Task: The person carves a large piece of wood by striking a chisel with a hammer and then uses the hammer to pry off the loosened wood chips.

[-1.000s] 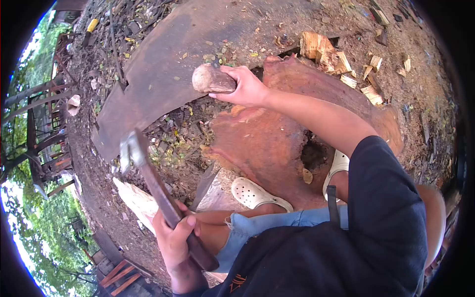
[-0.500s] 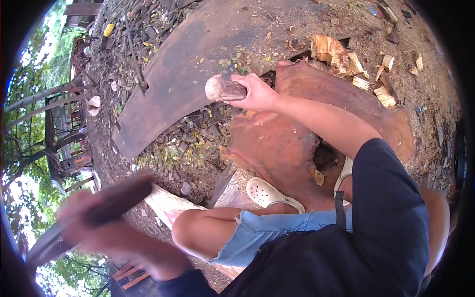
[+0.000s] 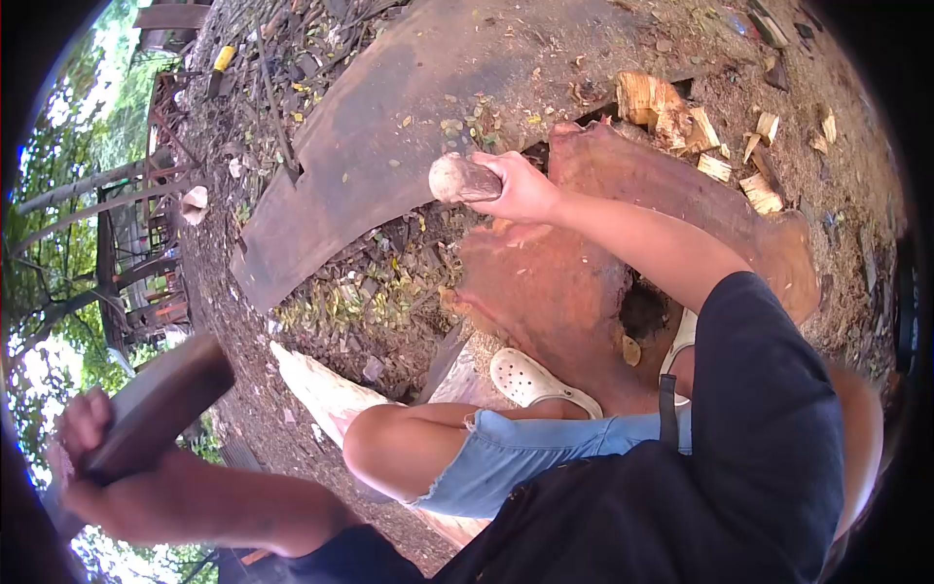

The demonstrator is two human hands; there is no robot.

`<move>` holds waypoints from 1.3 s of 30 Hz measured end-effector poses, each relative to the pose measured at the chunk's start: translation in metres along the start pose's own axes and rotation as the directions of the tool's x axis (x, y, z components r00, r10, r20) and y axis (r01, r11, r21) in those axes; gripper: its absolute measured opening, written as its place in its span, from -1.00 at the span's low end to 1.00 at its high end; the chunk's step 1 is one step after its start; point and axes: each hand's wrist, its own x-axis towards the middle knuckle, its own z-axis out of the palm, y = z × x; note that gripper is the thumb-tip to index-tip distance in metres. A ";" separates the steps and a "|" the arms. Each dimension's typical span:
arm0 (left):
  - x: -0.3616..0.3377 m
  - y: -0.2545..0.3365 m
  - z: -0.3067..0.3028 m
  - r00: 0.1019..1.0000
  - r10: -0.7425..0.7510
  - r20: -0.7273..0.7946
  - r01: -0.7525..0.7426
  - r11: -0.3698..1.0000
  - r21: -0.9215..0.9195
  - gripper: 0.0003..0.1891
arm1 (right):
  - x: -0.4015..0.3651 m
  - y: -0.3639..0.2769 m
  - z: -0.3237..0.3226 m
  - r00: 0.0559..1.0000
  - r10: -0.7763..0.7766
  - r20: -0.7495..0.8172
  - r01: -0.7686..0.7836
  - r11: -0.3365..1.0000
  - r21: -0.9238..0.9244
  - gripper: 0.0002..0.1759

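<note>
My left hand (image 3: 122, 477) is raised at the lower left, its fingers wrapped round a thick, dark, bar-shaped tool (image 3: 165, 404). The tool is tilted and blurred; its far end lies partly hidden behind the hand. Near the middle of the view, my right hand (image 3: 520, 185) grips a short round piece of wood (image 3: 463, 180) with a pale, rough end facing left. That wood is over the edge of a flat brown sheet (image 3: 370, 146), beside a large reddish-brown slab of wood (image 3: 545, 277).
Split wood chunks (image 3: 647, 102) lie at the upper right. A yellow-handled tool (image 3: 223, 63) rests on the ground at the upper left. Below my knee is a pale log (image 3: 321, 384). My feet in cream clogs (image 3: 530, 380) are by the slab, which has a dark hole (image 3: 642, 316).
My left hand and the dark tool have moved, the tool's near end swinging left and further from the slab. The right hand and its wood show slightly further right, along with the surroundings.
</note>
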 end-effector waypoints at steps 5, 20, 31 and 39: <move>-0.216 -0.102 0.012 0.412 -0.683 0.603 0.051 0.678 0.733 -0.83 | -0.003 0.000 -0.005 0.991 0.087 0.105 -0.087 0.996 -0.008 -0.37; -0.151 -0.072 -0.001 0.810 -0.337 0.480 -0.021 0.802 0.597 -0.90 | 0.019 0.020 -0.029 0.865 0.000 0.502 -0.108 0.976 0.187 -0.78; -0.008 0.010 0.000 0.998 -0.050 -0.044 0.063 0.919 0.389 -0.79 | 0.008 0.028 -0.023 0.913 -0.038 0.406 -0.032 0.986 0.165 -0.69; -0.152 -0.049 0.013 0.593 -0.681 0.429 0.150 0.618 0.772 -0.77 | 0.001 0.026 -0.017 0.938 -0.021 0.346 -0.021 0.993 0.118 -0.68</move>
